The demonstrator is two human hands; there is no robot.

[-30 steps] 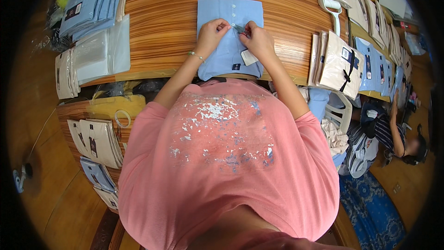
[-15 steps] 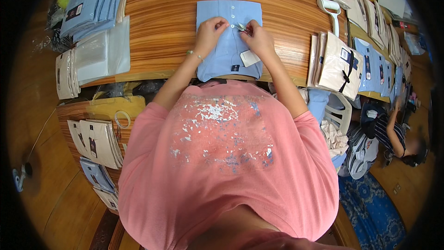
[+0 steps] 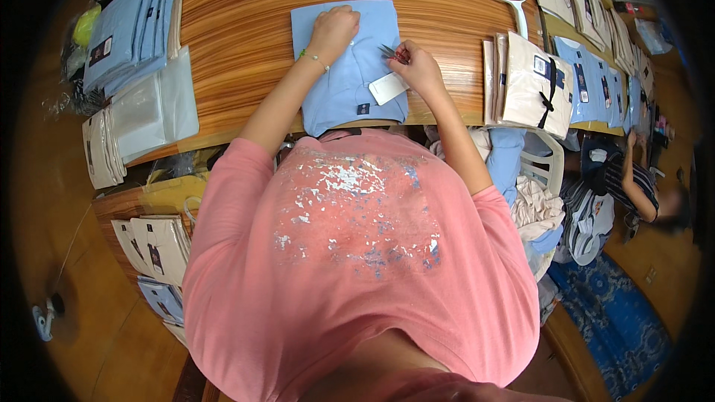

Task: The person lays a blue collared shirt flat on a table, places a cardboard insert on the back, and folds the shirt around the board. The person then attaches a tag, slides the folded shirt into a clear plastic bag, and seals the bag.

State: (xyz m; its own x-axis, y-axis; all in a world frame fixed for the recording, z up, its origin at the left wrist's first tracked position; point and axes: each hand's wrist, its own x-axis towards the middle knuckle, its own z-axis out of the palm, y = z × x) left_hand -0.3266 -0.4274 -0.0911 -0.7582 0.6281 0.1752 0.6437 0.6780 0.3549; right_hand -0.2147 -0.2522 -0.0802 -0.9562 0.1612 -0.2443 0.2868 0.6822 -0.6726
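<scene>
A folded light-blue shirt (image 3: 339, 93) lies on the striped wooden table in front of me, its collar end toward my body. A white hang tag (image 3: 389, 88) and a small dark label rest on it. My left hand (image 3: 334, 30) is over the upper part of the shirt's button front, fingers curled together; what they pinch, if anything, is hidden. Off the shirt's right edge, my right hand (image 3: 418, 68) is closed round small thread snips (image 3: 392, 53), their pointed silver blades aimed left over the shirt.
Bagged blue shirts (image 3: 123, 33) and clear plastic sleeves (image 3: 160, 108) lie at the left. On the right are packed beige garments (image 3: 532, 82), more blue packs (image 3: 588, 82) and a white lint roller (image 3: 510, 1). Another person (image 3: 637, 182) sits far right beside heaped clothes.
My left hand has moved up and turned over the buttons, now covering most of them. My right hand with the snips has drawn slightly away from the button line. The whole view has shifted a little.
</scene>
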